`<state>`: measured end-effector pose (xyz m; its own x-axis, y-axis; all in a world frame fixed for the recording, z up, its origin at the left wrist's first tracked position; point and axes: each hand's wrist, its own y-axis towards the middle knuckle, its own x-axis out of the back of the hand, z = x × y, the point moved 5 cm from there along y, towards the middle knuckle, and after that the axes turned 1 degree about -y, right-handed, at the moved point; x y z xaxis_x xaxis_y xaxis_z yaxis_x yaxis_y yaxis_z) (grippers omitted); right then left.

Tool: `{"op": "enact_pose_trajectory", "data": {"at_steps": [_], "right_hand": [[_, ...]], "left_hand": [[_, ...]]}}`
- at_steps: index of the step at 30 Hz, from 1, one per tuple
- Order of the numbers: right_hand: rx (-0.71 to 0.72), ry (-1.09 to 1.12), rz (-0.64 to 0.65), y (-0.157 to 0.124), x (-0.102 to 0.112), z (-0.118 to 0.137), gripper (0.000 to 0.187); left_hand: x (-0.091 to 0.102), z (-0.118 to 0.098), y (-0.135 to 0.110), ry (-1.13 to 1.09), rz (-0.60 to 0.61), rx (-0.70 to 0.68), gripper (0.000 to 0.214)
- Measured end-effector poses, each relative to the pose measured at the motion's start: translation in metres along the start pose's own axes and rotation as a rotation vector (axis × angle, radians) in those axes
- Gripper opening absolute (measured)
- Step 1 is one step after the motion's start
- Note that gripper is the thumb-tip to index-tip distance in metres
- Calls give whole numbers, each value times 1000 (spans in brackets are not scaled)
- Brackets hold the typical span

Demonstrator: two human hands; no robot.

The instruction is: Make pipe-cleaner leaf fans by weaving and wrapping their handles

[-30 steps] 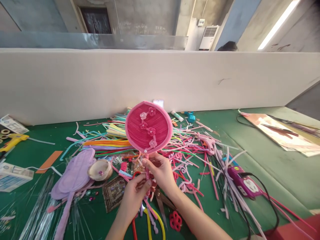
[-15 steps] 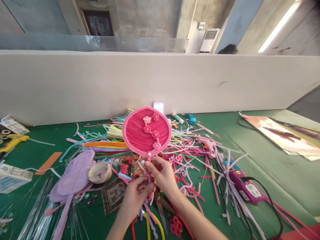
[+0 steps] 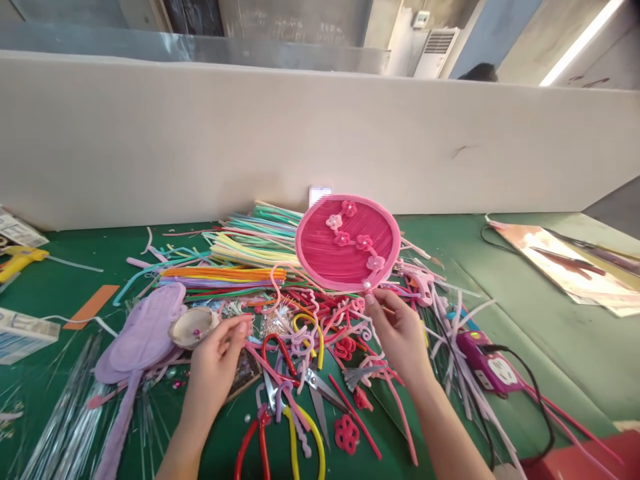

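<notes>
My right hand (image 3: pixel 397 333) pinches the short handle of a round pink fan (image 3: pixel 347 242) made of fuzzy wire, with small pink flowers across its face. It holds the fan upright over the green table (image 3: pixel 525 313), right of centre. My left hand (image 3: pixel 217 360) is apart from the fan, lower left, with fingers loosely curled and nothing in them. Its fingertips are close to a small wooden bowl (image 3: pixel 190 327) with beads and to a dark square card partly hidden under the hand. Scissors (image 3: pixel 310 393) lie between my two hands.
A heap of coloured fuzzy wires (image 3: pixel 240 263) covers the table's middle. A lilac fuzzy shape (image 3: pixel 143 337) lies at left, a yellow glue gun (image 3: pixel 17 259) at far left, a purple power strip (image 3: pixel 487 367) with black cable at right. A white partition wall (image 3: pixel 200 140) stands behind.
My left hand let go of the fan's handle and moved left and down toward the bowl. My right hand carried the fan to the right.
</notes>
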<state>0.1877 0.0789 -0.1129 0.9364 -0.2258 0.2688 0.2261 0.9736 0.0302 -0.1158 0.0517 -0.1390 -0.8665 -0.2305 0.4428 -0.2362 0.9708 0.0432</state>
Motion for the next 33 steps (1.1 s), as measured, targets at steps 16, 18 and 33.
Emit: {"op": "enact_pose_trajectory", "data": {"at_steps": [16, 18, 33], "right_hand": [[-230, 34, 70, -38, -3, -47, 46], [-235, 75, 95, -41, -10, -48, 47], [-488, 773, 362, -49, -73, -30, 40]], "left_hand": [[-40, -14, 63, 488, 93, -346, 24], [-27, -20, 62, 457, 29, -340, 28], [16, -40, 25, -472, -347, 91, 28]]}}
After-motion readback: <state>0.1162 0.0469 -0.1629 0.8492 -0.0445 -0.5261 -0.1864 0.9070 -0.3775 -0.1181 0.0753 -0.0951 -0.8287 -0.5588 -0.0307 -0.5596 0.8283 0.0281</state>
